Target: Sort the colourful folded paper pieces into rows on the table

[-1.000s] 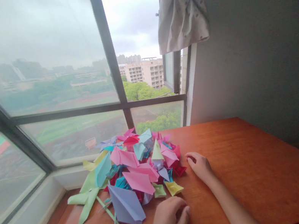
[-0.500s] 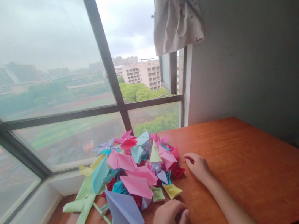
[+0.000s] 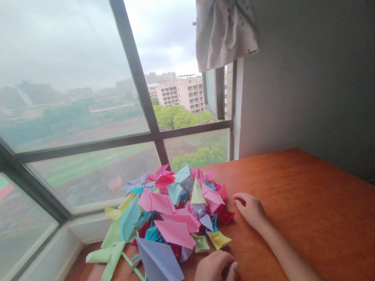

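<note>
Counter point(image 3: 331, 212) of reddish-brown wood spreads before you, and on its left half, by the window point(image 3: 68, 84), sits a heap of folded paper point(image 3: 182, 217). Every piece you can make out is already folded, so that part looks done; the pieces overlap with colours mixed, not laid out by kind, and how much is left you cannot tell from this. At the heap's left edge a green paper flower point(image 3: 108, 266) lies flat with its petals spread. Your left hand point(image 3: 214, 278) rests at the near side, loosely curled, thumb apart from the fingers, with nothing visible in it. Just left of it lies a lavender paper plane point(image 3: 160, 262). Your right hand point(image 3: 250, 208), just right of the heap, is relaxed and part-open, holding nothing you can see. Smallest, at the near edge, come a yellow folded piece point(image 3: 220, 239) and a green folded piece point(image 3: 201, 243), side by side, untouched.
</note>
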{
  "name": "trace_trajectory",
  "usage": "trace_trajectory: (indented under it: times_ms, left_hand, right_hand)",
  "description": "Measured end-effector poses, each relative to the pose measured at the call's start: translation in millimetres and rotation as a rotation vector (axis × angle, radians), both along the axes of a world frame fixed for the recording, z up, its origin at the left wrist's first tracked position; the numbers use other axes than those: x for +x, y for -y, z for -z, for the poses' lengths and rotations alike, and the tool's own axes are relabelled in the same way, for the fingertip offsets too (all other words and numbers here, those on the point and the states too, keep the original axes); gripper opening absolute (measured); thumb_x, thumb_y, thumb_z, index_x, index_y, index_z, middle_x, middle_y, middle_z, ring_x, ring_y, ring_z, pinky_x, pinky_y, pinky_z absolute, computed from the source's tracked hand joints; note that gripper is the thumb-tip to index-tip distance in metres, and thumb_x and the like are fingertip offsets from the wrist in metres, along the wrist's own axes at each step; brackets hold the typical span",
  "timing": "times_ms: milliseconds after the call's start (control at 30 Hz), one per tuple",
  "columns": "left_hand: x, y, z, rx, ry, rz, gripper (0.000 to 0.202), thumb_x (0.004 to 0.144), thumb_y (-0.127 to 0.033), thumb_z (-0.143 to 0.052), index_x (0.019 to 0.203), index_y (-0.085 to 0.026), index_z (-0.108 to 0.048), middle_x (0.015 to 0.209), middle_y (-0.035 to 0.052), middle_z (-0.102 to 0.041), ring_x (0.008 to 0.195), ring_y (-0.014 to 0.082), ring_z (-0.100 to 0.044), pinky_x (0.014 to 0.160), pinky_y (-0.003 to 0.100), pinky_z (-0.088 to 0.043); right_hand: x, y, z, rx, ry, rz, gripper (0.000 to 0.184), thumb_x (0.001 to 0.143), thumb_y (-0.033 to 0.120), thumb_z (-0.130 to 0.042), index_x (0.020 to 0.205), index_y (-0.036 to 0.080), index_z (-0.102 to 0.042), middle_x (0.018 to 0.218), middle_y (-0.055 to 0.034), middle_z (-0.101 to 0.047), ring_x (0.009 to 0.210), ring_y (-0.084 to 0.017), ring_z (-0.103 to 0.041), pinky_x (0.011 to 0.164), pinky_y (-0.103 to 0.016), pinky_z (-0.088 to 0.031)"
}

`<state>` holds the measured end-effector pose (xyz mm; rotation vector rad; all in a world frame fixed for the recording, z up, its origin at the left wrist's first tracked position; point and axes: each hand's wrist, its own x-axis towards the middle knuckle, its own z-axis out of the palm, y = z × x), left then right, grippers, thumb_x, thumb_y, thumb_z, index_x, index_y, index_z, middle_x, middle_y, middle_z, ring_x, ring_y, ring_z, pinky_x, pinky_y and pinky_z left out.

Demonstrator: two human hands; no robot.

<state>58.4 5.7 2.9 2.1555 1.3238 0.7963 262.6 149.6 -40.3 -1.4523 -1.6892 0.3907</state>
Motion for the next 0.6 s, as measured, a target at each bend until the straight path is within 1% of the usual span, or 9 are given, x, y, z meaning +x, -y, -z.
trace_trajectory:
  times_ms: [367,600]
  left_hand:
    - [-0.8,-0.9,2.2,0.010,0.008,-0.002,0.015,0.088,-0.017,-0.050,0.078,-0.019,-0.062,0.078,0.0035,-0.068,0.071,0.0162,-0.061,0.064,0.023,-0.040]
    - [-0.1,0.2,-1.5,-0.009,0.019,-0.004,0.016,0.089,-0.017,-0.049,0.079,-0.019,-0.062,0.079,0.0042,-0.069,0.072,0.0165,-0.061,0.065,0.023,-0.041]
  right_hand:
    - [-0.6,-0.8,-0.6,0.006,-0.005,0.005,0.028,0.081,0.024,-0.046,0.090,0.021,-0.072,0.095,-0.0058,-0.074,0.083,-0.020,-0.069,0.080,-0.032,-0.054]
    - [-0.8,-1.0,-0.2,-0.007,-0.004,0.017,0.029,0.081,0.023,-0.045,0.091,0.022,-0.073,0.095,-0.0054,-0.074,0.086,-0.020,-0.068,0.082,-0.033,-0.054]
